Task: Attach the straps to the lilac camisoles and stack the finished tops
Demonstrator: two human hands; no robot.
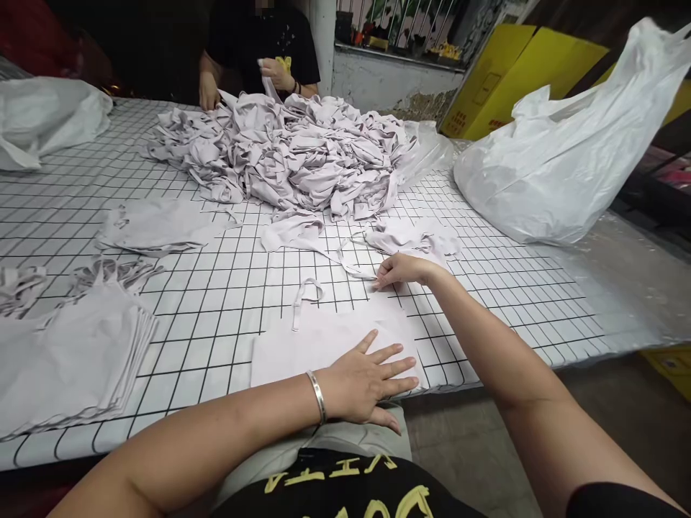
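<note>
A pale camisole [286, 352] lies flat at the table's near edge, one thin strap [296, 306] looped above its top. My left hand [367, 378] rests palm down on the camisole, fingers spread and open. At its upper right corner, my right hand [402, 272] is closed in a pinch on a thin strap [353, 270]; the fingertips partly hide where the strap ends. Just beyond that hand is a crumpled camisole [415, 239], with another loose piece [294, 232] to its left.
A large heap of pale garments [302, 151] covers the table's far middle. Neatly stacked camisoles [80, 352] and a flat pile [156, 224] lie left. A full white plastic bag [561, 165] stands right, before yellow boxes [502, 79]. Opposite, a person [264, 43] handles garments.
</note>
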